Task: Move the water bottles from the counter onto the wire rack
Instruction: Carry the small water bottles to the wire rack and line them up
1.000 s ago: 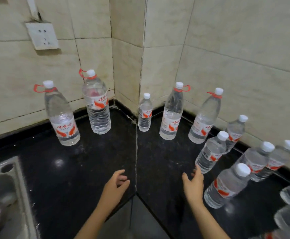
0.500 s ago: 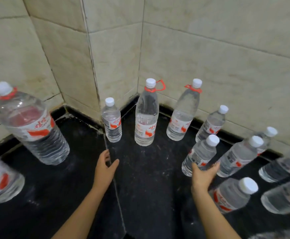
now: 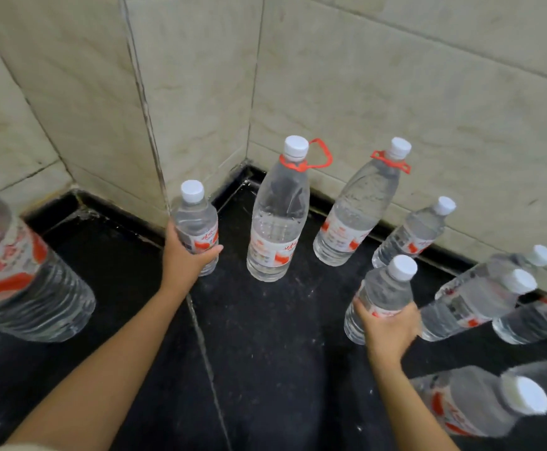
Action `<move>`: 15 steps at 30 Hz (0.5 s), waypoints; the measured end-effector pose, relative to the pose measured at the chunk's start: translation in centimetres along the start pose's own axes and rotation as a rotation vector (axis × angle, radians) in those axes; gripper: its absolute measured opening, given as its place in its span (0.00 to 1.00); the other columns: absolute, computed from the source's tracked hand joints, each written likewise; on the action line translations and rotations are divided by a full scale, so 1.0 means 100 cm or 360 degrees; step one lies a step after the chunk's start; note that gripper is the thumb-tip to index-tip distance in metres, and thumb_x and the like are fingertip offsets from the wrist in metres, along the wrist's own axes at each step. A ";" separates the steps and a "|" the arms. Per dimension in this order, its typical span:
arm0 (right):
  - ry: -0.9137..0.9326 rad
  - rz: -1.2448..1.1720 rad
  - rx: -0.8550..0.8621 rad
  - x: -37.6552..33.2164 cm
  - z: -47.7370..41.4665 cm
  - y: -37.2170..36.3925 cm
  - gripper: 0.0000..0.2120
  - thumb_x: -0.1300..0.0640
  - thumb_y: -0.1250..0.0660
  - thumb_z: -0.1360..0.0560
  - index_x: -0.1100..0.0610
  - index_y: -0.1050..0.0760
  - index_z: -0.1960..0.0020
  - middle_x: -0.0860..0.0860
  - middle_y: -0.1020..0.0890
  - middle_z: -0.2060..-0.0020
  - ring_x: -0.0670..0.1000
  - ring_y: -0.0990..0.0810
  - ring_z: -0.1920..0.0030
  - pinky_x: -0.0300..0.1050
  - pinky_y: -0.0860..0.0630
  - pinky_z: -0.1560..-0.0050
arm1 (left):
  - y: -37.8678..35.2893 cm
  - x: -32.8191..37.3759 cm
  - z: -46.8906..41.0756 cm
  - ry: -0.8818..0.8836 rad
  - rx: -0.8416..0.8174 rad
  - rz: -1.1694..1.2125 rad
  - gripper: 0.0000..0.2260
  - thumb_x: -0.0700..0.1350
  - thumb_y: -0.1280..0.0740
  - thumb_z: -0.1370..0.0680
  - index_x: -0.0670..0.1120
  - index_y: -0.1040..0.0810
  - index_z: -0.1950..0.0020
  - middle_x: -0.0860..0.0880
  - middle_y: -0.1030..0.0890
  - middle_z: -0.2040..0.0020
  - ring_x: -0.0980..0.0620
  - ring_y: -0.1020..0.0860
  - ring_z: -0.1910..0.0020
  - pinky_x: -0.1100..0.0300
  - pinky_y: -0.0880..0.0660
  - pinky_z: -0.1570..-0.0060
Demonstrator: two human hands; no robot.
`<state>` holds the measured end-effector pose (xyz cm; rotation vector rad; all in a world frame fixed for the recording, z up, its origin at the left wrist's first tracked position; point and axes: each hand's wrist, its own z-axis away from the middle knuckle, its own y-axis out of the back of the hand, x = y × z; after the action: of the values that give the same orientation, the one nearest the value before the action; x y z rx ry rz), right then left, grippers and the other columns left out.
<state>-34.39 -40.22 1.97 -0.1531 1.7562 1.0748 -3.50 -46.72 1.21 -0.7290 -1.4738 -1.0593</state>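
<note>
A small corner bottle (image 3: 195,219) is gripped by the left hand (image 3: 184,258). The fingers are curled round the far side of its label and the thumb is laid across the near side. The bottle is kept upright, with its long axis vertical and its white cap pointing up (in the wide-angle view it appears to lean slightly left). It is placed at the inner corner of the tiled wall (image 3: 395,92), at the back of the black counter (image 3: 265,353). Its base is partly hidden by the hand, so it cannot be told whether it rests on the surface.

A second small bottle, the front bottle (image 3: 384,291), is clasped by the right hand (image 3: 387,330) round its lower body at the label. Its long axis is also near vertical, with the cap directed up and a little to the right. It is located nearer the front of the counter, right of the seam.

Between the two held bottles, two tall bottles (image 3: 280,222) with red carrying loops at the neck are stood upright by the wall. More small bottles (image 3: 480,297) are seen blurred to the right, and a large bottle (image 3: 21,281) is cut off at the left edge.
</note>
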 end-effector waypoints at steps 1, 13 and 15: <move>0.0009 0.0047 0.0009 -0.004 0.003 -0.002 0.37 0.55 0.20 0.42 0.64 0.32 0.39 0.64 0.26 0.44 0.64 0.29 0.41 0.56 0.34 0.38 | -0.007 0.000 -0.001 0.0042 0.0049 0.0026 0.43 0.38 0.23 0.36 0.45 0.42 0.27 0.45 0.31 0.31 0.48 0.31 0.33 0.50 0.34 0.31; -0.0191 0.0024 -0.0116 -0.012 0.040 0.005 0.36 0.51 0.22 0.38 0.62 0.34 0.37 0.61 0.27 0.42 0.65 0.31 0.40 0.59 0.36 0.38 | 0.009 -0.006 0.043 0.0201 -0.0102 0.0130 0.31 0.33 0.25 0.35 0.40 0.31 0.34 0.41 0.23 0.39 0.44 0.23 0.42 0.48 0.28 0.39; -0.0206 0.0000 -0.0160 -0.012 0.051 0.010 0.37 0.51 0.22 0.38 0.62 0.34 0.37 0.61 0.27 0.41 0.64 0.31 0.39 0.58 0.37 0.38 | 0.009 -0.004 0.067 0.0215 -0.0161 0.0158 0.28 0.31 0.26 0.34 0.39 0.29 0.36 0.42 0.22 0.43 0.46 0.22 0.47 0.51 0.27 0.41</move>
<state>-30.88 -36.42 3.15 -0.1422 1.5876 1.1485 -5.43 -40.20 1.21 -0.7786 -1.2638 -1.0918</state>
